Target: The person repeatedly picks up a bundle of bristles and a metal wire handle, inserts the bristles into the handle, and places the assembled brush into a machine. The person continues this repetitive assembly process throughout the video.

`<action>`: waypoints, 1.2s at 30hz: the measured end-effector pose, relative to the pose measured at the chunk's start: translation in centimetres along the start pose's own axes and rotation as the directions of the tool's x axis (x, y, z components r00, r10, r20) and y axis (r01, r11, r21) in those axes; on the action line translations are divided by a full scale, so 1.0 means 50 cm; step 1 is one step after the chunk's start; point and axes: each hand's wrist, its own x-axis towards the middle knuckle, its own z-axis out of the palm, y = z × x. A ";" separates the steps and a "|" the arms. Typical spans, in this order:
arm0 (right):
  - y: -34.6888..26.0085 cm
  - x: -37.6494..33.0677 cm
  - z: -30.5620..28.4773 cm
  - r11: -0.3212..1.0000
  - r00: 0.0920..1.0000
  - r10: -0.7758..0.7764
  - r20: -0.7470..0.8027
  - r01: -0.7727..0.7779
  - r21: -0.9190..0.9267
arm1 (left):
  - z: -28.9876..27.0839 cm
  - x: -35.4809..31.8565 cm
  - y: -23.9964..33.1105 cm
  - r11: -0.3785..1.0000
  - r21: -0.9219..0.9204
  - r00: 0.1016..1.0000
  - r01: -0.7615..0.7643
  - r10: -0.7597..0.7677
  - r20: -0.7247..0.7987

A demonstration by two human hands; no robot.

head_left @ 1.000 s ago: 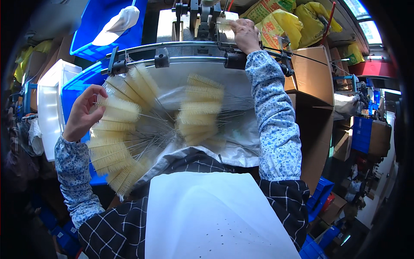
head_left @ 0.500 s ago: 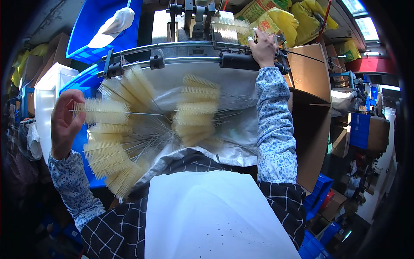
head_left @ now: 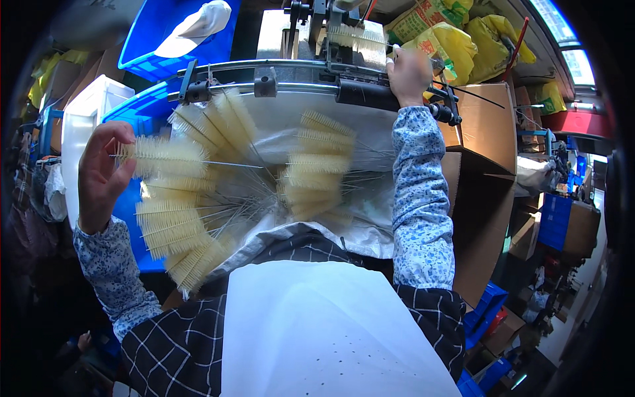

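Observation:
My left hand [head_left: 106,169] pinches the tip of a cream bottle brush [head_left: 173,157], whose bare wire stem points right. Around it, more cream brushes [head_left: 169,228] fan out in a pile, stems toward the middle. A second group of brushes [head_left: 317,169] lies to the right on whitish sheeting [head_left: 370,228]. Farther off, another brush [head_left: 357,38] sits sideways in a metal machine [head_left: 311,40]. My right hand [head_left: 409,74] is closed at that brush's right end, beside the machine's bar; it is blurred, and what its fingers grip is hidden.
Metal rails [head_left: 297,87] cross in front of the machine. Blue bins [head_left: 149,49] and a white box [head_left: 92,109] stand left, one bin with a white cap [head_left: 195,28]. An opened cardboard box [head_left: 486,126] is right of my arm. Yellow sacks [head_left: 446,46] lie behind.
The view has shifted, so the machine and brushes appear slightly farther right and higher. My left hand still pinches the same brush; my right hand stays at the machine, now more blurred.

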 end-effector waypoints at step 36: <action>0.030 0.003 0.004 0.998 0.998 -0.055 -0.016 0.055 -0.036 | -0.004 0.000 0.017 0.999 -0.025 0.996 -0.048 0.046 -0.075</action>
